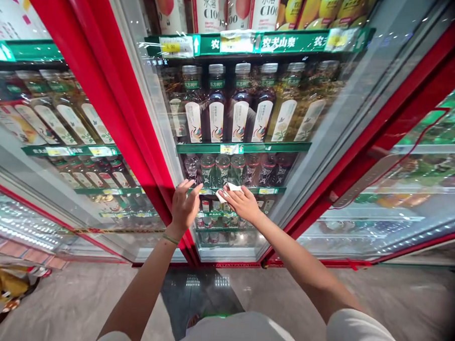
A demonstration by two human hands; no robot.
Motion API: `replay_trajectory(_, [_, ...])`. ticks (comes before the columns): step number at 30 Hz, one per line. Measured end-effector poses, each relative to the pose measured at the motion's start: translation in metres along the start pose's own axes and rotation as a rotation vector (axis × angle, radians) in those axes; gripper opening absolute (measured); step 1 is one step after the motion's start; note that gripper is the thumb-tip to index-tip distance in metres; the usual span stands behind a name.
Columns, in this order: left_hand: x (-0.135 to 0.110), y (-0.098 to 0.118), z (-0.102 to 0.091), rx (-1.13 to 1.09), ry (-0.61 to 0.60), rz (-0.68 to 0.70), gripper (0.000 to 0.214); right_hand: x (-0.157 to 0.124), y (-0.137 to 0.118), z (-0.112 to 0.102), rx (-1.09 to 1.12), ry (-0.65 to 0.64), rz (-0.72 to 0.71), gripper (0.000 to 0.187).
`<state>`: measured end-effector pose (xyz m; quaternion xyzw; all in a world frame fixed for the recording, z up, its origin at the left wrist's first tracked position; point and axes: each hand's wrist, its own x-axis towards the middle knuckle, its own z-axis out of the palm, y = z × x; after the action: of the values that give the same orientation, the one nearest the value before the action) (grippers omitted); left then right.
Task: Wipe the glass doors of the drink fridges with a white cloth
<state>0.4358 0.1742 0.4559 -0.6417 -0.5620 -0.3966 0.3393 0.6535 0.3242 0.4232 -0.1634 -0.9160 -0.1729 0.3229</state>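
Observation:
My right hand (244, 203) holds a folded white tissue (234, 187) against the glass door (243, 244) of a drinks fridge. The tissue lies under its outstretched fingers, partly hidden by them. My left hand (186, 205) is raised beside the door's red frame (158, 162), fingers apart and holding nothing; whether it touches the glass I cannot tell. Behind the glass stand rows of drinks, among them dark tea bottles (240, 108) with white labels and shorter dark bottles (222, 170) on the shelf below.
A red door frame (349, 150) with a pale handle (366, 179) stands to the right. Another glazed fridge section (80, 169) with bottles is on the left. On the grey floor (75, 289) lies a brown and yellow item (4, 286) at far left.

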Motion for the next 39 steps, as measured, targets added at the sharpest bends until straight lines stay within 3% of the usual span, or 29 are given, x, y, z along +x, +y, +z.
replay_trajectory(3, [0.005, 0.004, 0.01, 0.031, -0.005, -0.013, 0.041, -0.005, 0.019, -0.005, -0.03, -0.004, 0.018, 0.059])
replay_trajectory(7, [0.015, 0.015, 0.026, 0.043, 0.053, 0.014, 0.044, 0.0, 0.036, -0.012, -0.103, 0.148, 0.216, 0.056])
replay_trajectory(10, [0.019, 0.025, 0.037, 0.07, 0.069, 0.043, 0.049, -0.024, 0.043, -0.01, -0.136, 0.129, 0.159, 0.052])
replay_trajectory(13, [0.022, 0.034, 0.046, 0.115, 0.064, 0.071, 0.053, -0.044, 0.067, -0.018, -0.154, 0.096, 0.105, 0.051])
replay_trajectory(18, [0.03, 0.05, 0.063, 0.119, 0.061, 0.023, 0.052, -0.053, 0.118, -0.037, -0.284, 0.296, 0.467, 0.056])
replay_trajectory(24, [0.026, 0.051, 0.077, 0.106, -0.007, -0.056, 0.053, -0.104, 0.124, -0.023, -0.308, 0.271, 0.489, 0.052])
replay_trajectory(30, [0.015, 0.041, 0.093, 0.091, -0.006, -0.106, 0.05, -0.085, 0.154, -0.043, -0.293, 0.468, 0.652, 0.063])
replay_trajectory(36, [0.009, 0.035, 0.101, 0.068, 0.003, -0.107, 0.049, -0.111, 0.138, -0.022, -0.198, 0.413, 0.666, 0.064])
replay_trajectory(39, [0.008, 0.039, 0.104, 0.085, 0.017, -0.093, 0.051, -0.082, 0.132, -0.029, -0.156, 0.58, 0.81, 0.068])
